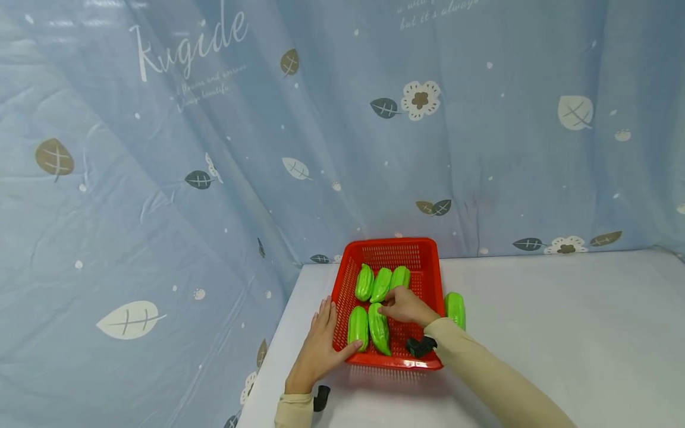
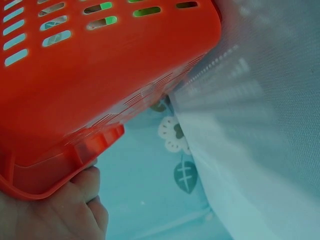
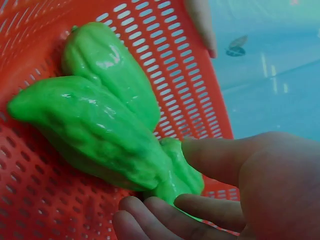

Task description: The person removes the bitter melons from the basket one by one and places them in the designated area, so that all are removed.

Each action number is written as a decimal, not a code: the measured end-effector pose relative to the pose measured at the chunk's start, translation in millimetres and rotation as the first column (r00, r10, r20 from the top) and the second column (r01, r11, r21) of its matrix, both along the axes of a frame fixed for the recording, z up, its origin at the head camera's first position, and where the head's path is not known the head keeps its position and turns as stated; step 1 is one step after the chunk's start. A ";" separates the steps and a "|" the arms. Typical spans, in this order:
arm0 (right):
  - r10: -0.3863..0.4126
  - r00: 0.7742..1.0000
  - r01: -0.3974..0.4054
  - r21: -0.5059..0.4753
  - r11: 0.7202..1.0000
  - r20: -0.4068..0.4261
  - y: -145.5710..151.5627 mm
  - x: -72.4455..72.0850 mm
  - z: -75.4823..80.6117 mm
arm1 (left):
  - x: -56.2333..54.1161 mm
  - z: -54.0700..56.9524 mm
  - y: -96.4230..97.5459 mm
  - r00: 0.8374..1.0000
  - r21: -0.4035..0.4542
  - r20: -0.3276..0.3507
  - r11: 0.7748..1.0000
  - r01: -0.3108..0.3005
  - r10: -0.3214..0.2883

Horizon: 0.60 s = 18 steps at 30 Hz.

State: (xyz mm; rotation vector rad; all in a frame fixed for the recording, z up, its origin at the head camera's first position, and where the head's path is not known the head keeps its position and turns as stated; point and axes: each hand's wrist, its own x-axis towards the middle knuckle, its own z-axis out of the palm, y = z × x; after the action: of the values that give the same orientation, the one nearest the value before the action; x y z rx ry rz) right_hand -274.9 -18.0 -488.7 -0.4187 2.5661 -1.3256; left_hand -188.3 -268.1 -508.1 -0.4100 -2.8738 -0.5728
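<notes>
A red plastic basket holds several glossy green peppers. My left hand lies against the basket's near left corner, fingers straight along the side rim and thumb on the front rim. In the left wrist view, knuckles show below the red rim. My right hand is inside the basket, with its fingertips at the upper end of a front-row pepper. Seen from the right wrist, its thumb and fingers are apart beside that pepper, not closed round it. Another pepper lies left of it.
Behind the front row lie three peppers, a left one, a middle one and a right one. One more pepper lies on the white table right of the basket. A patterned blue curtain hangs behind and at left.
</notes>
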 end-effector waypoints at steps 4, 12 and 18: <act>-0.007 1.000 0.006 0.033 0.999 0.019 -1.2 1.1 -0.4 | 0.1 0.4 -0.7 1.000 0.005 0.013 1.000 0.001 -0.001; 0.007 0.998 -0.011 0.058 0.998 0.069 -3.1 -0.4 -1.7 | 0.4 -0.1 -2.1 1.000 0.009 0.025 1.000 0.003 -0.004; 0.029 0.996 -0.034 0.049 0.998 0.087 -5.0 -4.8 -0.7 | -0.8 0.3 -1.6 1.000 0.003 0.018 1.000 0.005 -0.006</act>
State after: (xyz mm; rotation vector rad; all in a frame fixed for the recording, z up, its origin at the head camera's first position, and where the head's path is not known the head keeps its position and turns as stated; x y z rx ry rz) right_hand -279.7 -23.1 -489.4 -0.3827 2.5059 -1.2374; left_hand -189.0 -269.7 -507.8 -0.4144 -2.8898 -0.5853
